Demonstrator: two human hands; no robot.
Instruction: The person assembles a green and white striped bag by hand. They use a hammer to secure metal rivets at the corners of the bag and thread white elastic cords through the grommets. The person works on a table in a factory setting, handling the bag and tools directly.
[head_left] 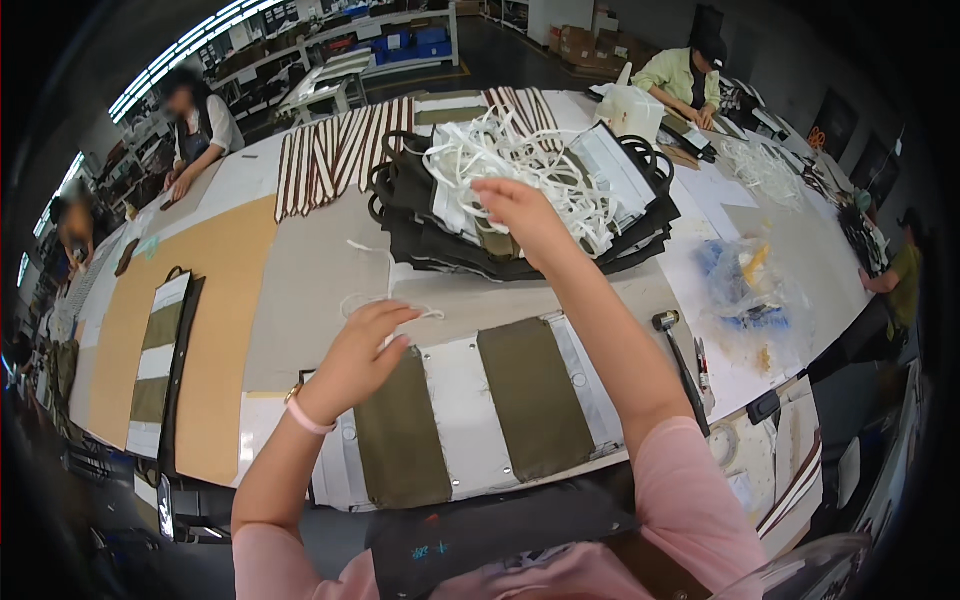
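Right hand (pixel 515 205) outstretched, apparently gripping white cords (pixel 520 160).

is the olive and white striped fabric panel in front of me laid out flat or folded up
Spread flat: the olive and white striped fabric panel lies open on the table, all stripes showing, left hand at its top edge.

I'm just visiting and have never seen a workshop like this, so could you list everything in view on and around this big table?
white straps: tangled heap, white, on top of the black pile
black bags: a stack, black, centre of the table
striped panel: one, olive and white, nearest table edge
striped bag: one, olive and white with black edge, left
brown-and-white striped strips: a row, far side
hammer: one, dark, right of the panel
plastic bag: one, clear with blue and yellow inside, right
co-workers: several, around the table
left hand: over the panel, touching a thin white strap
right hand: reaching into the white straps
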